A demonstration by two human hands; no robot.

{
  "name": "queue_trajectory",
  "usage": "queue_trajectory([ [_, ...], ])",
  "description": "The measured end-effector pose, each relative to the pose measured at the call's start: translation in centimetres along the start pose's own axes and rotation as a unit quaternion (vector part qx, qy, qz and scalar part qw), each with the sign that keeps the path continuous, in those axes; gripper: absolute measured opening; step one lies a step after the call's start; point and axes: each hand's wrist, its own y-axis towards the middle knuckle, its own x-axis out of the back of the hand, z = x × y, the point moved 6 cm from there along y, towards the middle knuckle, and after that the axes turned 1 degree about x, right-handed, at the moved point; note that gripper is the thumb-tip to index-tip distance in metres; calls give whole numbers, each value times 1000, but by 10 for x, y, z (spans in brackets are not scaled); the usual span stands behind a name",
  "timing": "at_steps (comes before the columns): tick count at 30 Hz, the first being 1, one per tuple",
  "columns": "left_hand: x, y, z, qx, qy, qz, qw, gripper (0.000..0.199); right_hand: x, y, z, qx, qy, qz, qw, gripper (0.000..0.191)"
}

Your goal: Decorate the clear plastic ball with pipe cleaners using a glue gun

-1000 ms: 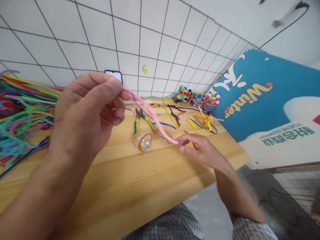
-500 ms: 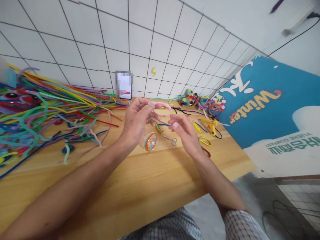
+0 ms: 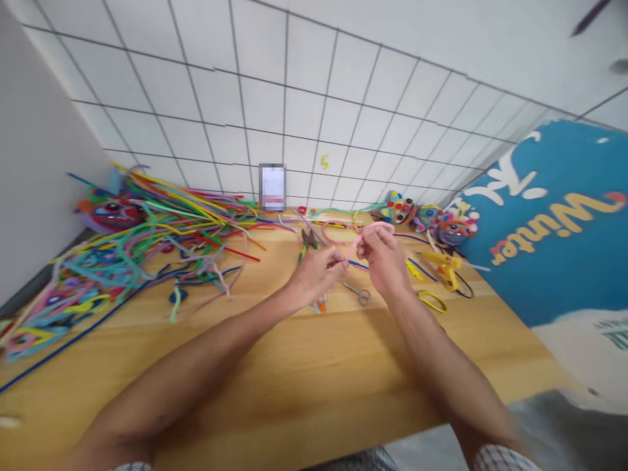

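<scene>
A pink pipe cleaner [image 3: 383,226] is bent into a loop above the table. My right hand [image 3: 385,258] is closed on it, with the loop showing past the fingertips. The other end runs down to my left hand [image 3: 321,271], whose fingers pinch it. Below my left hand, the clear ball with blue and orange bands [image 3: 320,305] is mostly hidden. Small scissors [image 3: 358,294] lie on the table between my hands. Pliers with green handles [image 3: 307,242] lie just beyond my left hand.
Many coloured pipe cleaners [image 3: 196,216] are heaped at the left. A phone [image 3: 273,188] leans on the tiled wall. Several decorated balls [image 3: 456,227] stand at the back right. A yellow glue gun [image 3: 445,269] and a yellow ring [image 3: 432,301] lie right of my hands.
The view has swung left. My right hand has turned and now holds the looped part of the pink pipe cleaner, while my left hand has moved to its lower end.
</scene>
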Motion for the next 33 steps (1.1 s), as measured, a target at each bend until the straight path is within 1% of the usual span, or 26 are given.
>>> queue_trajectory([
  [2,5,3,2,2,-1,-10,1000,11,-4,2,2,20,-13,-3,1000,50],
  [5,14,9,3,12,-52,-30,998,14,-6,7,2,55,-30,-20,998,43],
  [7,17,11,5,15,-80,-30,996,14,-3,11,-1,69,-40,-37,996,39],
  [10,16,10,8,3,-77,-13,997,13,3,18,-8,60,-34,-56,996,36],
  [12,13,8,8,-17,-54,-3,998,14,6,22,-11,45,-18,-53,997,37],
  [15,9,4,7,-45,-29,5,999,17,7,24,-8,35,-5,-30,999,40],
  [19,9,4,6,-54,-57,4,997,14,-5,16,-5,16,-39,64,997,45],
  [21,10,5,6,-50,-79,5,996,12,-10,12,-7,6,-65,96,993,49],
  [23,10,5,6,-53,-93,6,994,13,-10,10,-9,8,-96,98,991,52],
  [27,12,4,7,-75,-69,-7,995,17,-2,13,-9,52,-167,56,983,54],
  [28,12,4,8,-78,-60,-12,995,17,0,14,-10,55,-174,56,982,53],
  [33,11,9,20,-63,-50,-5,997,20,-5,17,-18,17,-160,126,979,52],
])
